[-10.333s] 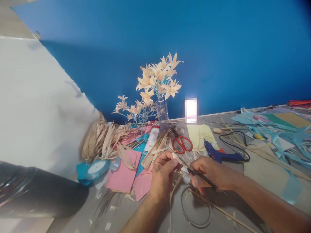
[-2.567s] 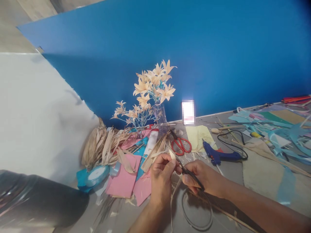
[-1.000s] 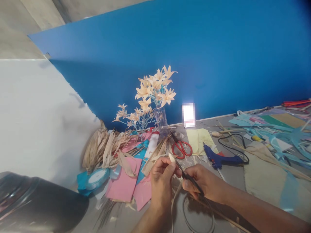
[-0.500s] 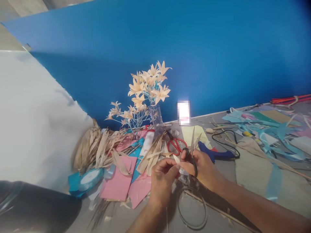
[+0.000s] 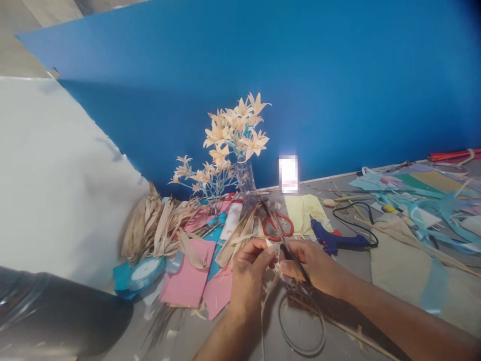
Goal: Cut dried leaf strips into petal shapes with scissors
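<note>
Two hands were in the head view, which was the only one I had. The left hand (image 5: 248, 276) was pinched closed, with thumb and fingertips meeting on a small pale piece (image 5: 268, 243), whose tip came out above them. The right hand (image 5: 319, 265) had its fingers folded around the dark scissors (image 5: 298, 262). The blades pointed away from the person, close to the pale piece and on its right. I could not tell if the blades touched it, nor how far they were opened.

Beyond the pinch, a bunch of pale flowers (image 5: 233, 120) stood in a clear vase (image 5: 246, 183), and a smaller bunch (image 5: 205, 175) was at its left. As I judged, these flowers had their petals already formed and were on their stems. The pale piece was not joined to any of them, and it looked to me in the middle of being cut; how much cutting was left, I could not say. Dry husk strips (image 5: 240, 233) were lying just beyond the left grip, not yet shaped.

Behind the blades lay the red scissors (image 5: 291, 225), held by nobody. To the right of the right grip was the glue gun (image 5: 349, 241), also not in use. The wire hoop (image 5: 280, 316) lay on the near side of the grips, on the table (image 5: 210, 346).
</note>
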Available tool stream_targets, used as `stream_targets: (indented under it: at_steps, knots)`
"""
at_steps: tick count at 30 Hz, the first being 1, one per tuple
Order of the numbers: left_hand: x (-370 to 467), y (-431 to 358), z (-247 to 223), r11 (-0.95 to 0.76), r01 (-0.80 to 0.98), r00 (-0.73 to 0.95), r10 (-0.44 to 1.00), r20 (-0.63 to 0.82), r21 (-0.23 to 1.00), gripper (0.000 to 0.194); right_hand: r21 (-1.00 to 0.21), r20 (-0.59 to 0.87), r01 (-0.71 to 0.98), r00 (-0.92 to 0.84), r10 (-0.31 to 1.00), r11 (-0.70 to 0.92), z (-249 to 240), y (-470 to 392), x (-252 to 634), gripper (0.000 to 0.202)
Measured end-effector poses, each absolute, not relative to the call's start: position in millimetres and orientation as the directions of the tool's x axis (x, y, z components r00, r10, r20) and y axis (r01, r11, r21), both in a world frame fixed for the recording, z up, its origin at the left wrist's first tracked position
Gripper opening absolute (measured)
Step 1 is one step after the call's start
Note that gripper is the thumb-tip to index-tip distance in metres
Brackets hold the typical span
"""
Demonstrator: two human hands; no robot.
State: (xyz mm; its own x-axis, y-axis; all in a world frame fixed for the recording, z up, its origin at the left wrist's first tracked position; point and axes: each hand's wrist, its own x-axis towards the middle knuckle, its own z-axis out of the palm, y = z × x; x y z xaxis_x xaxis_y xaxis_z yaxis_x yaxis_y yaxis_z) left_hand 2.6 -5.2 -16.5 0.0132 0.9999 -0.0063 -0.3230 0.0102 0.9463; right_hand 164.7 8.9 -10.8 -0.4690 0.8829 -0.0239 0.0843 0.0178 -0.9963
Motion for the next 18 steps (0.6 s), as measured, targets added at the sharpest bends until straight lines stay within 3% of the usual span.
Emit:
stream_targets:
  at_steps: [3,7,18]
  knots:
    - [0,-5,-13,-0.050,-0.285,-0.009,0.999,0.050,0.957,0.019,-0.985,-0.065,0.164,-0.670,0.740,0.062,-8,13,176,0.062]
    - [-2,-5,-10,-0.103,-0.240,-0.042,0.995,0.096,0.965,0.020,-0.982,-0.084,0.174,-0.744,0.663,0.071,-6,17,184,0.071]
    - [-1,-6,-9,-0.104,-0.269,-0.082,0.993,0.085,0.957,0.018,-0.966,-0.149,0.253,-0.702,0.696,0.048,-13,16,184,0.038]
